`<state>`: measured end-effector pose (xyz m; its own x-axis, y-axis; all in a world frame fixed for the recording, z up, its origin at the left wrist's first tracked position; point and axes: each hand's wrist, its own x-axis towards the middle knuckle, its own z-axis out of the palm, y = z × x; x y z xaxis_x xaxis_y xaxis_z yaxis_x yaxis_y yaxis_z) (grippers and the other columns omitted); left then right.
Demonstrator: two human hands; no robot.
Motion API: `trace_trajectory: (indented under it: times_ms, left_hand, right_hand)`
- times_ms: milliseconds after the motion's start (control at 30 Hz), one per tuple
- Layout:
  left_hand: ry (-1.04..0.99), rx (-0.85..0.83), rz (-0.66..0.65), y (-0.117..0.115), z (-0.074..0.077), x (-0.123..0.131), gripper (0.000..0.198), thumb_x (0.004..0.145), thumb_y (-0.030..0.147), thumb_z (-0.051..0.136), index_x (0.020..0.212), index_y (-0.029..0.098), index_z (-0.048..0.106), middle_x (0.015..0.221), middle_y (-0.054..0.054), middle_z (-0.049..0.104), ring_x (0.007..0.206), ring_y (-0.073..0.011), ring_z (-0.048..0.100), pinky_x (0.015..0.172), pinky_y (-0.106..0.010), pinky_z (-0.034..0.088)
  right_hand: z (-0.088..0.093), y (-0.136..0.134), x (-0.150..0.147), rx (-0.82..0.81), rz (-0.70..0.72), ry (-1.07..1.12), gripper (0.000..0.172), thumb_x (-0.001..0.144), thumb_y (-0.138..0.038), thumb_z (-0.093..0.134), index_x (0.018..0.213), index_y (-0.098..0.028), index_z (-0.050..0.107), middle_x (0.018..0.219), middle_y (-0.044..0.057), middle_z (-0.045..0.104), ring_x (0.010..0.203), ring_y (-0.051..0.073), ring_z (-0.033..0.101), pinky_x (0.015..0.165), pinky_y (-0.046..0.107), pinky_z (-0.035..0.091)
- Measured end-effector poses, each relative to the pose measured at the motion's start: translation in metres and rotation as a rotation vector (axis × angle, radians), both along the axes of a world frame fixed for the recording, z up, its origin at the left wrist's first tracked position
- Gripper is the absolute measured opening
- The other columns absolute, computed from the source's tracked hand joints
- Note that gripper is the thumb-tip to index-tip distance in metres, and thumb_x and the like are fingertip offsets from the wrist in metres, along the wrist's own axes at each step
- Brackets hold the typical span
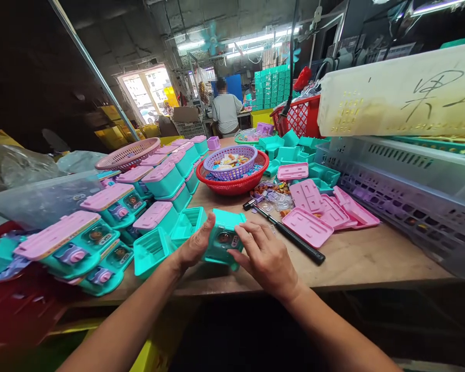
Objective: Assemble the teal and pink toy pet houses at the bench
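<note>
- Head view: worktop [364,266], crossing the middle.
- Teal box [222,225]: tilted, between both hands at the worktop's near edge.
- Right hand [269,258]: grip partly closed, thumb and fingers on the box's right side.
- Left hand [194,247]: grip curved round the left side, thumb up, fingers mostly hidden.
- Round inset [223,238]: on the box's front.

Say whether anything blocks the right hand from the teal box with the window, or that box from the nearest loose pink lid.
Nothing visible separates the right hand from the teal box; they touch. Between box and pink lid, the hammer lies across the tabletop.
</note>
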<state>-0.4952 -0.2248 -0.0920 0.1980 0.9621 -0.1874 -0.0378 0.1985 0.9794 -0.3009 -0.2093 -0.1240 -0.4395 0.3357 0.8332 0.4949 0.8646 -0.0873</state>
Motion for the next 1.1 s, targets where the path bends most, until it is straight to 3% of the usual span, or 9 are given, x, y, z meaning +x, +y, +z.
trace_trajectory:
  times_ms: [133,300,400,500,633,767,833,933,1100]
  left_hand:
    - [-0.026,-0.006,0.026,0.005,0.003,0.006,0.082,0.08,0.081,0.038,0.113,0.012,0.067,0.104,-0.013,0.074,0.106,-0.0292,0.065,0.097,-0.04,0.047]
    - [-0.032,-0.044,0.003,0.01,0.012,0.019,0.082,0.08,0.081,0.04,0.111,0.01,0.067,0.1,-0.013,0.074,0.099,-0.0283,0.067,0.092,-0.039,0.049]
    - [-0.035,-0.067,0.005,0.013,0.016,0.022,0.071,0.077,0.074,0.055,0.11,0.011,0.066,0.097,-0.012,0.073,0.088,-0.025,0.068,0.082,-0.036,0.051]
    - [0.093,-0.088,0.024,0.015,0.021,0.021,0.057,0.07,0.058,0.074,0.104,0.013,0.066,0.093,-0.008,0.072,0.077,-0.0183,0.066,0.071,-0.029,0.05]
    - [0.227,-0.111,0.001,0.015,0.028,0.021,0.041,0.069,0.045,0.078,0.091,0.012,0.065,0.085,-0.005,0.069,0.073,-0.0147,0.063,0.067,-0.026,0.049]
    - [0.324,-0.177,-0.015,0.016,0.035,0.026,0.03,0.068,0.034,0.074,0.086,0.014,0.064,0.079,-0.002,0.068,0.071,-0.0143,0.062,0.065,-0.025,0.049]
    - [0.39,-0.187,-0.015,0.018,0.037,0.028,0.024,0.067,0.031,0.071,0.083,0.014,0.064,0.078,-0.002,0.068,0.069,-0.0145,0.062,0.063,-0.025,0.049]
    - [0.434,-0.196,-0.041,0.025,0.037,0.028,0.017,0.066,0.026,0.066,0.079,0.015,0.063,0.074,-0.001,0.067,0.067,-0.0142,0.061,0.06,-0.024,0.048]
    - [0.417,-0.25,-0.013,0.036,0.029,0.023,0.022,0.064,0.024,0.065,0.084,0.018,0.058,0.069,0.003,0.064,0.06,-0.0141,0.06,0.054,-0.024,0.047]
  right_hand:
    - [0.007,0.013,0.006,0.043,0.036,-0.101,0.039,0.096,-0.038,0.049,0.12,-0.01,0.061,0.112,0.019,0.065,0.109,0.031,0.059,0.09,0.047,0.053]
    - [0.014,0.035,0.016,-0.082,0.115,-0.1,0.034,0.098,-0.032,0.038,0.107,-0.014,0.065,0.094,0.015,0.067,0.088,0.026,0.062,0.079,0.042,0.052]
    - [0.016,0.042,0.019,-0.197,0.163,0.018,0.03,0.1,-0.028,0.037,0.109,-0.016,0.062,0.098,0.013,0.066,0.092,0.023,0.061,0.081,0.038,0.051]
    - [0.019,0.047,0.022,-0.351,0.25,0.125,0.027,0.099,-0.023,0.038,0.117,-0.018,0.057,0.102,0.01,0.066,0.096,0.021,0.062,0.083,0.035,0.051]
    - [0.029,0.052,0.03,-0.482,0.32,0.064,0.031,0.096,-0.021,0.045,0.127,-0.018,0.048,0.1,0.007,0.067,0.085,0.017,0.064,0.076,0.032,0.051]
    - [0.036,0.058,0.036,-0.539,0.262,-0.122,0.011,0.091,-0.026,0.058,0.097,-0.019,0.054,0.081,0.002,0.062,0.068,0.014,0.056,0.061,0.026,0.043]
    - [0.035,0.06,0.036,-0.557,0.225,-0.182,0.012,0.092,-0.028,0.056,0.086,-0.02,0.05,0.075,0.0,0.059,0.064,0.013,0.051,0.058,0.025,0.038]
    - [0.024,0.06,0.032,-0.55,0.257,-0.157,0.012,0.096,-0.027,0.049,0.086,-0.021,0.047,0.076,0.0,0.057,0.065,0.013,0.05,0.06,0.025,0.036]
    - [-0.003,0.053,0.016,-0.279,0.067,-0.088,0.018,0.098,-0.023,0.038,0.083,-0.021,0.047,0.073,0.002,0.054,0.067,0.016,0.048,0.061,0.028,0.033]
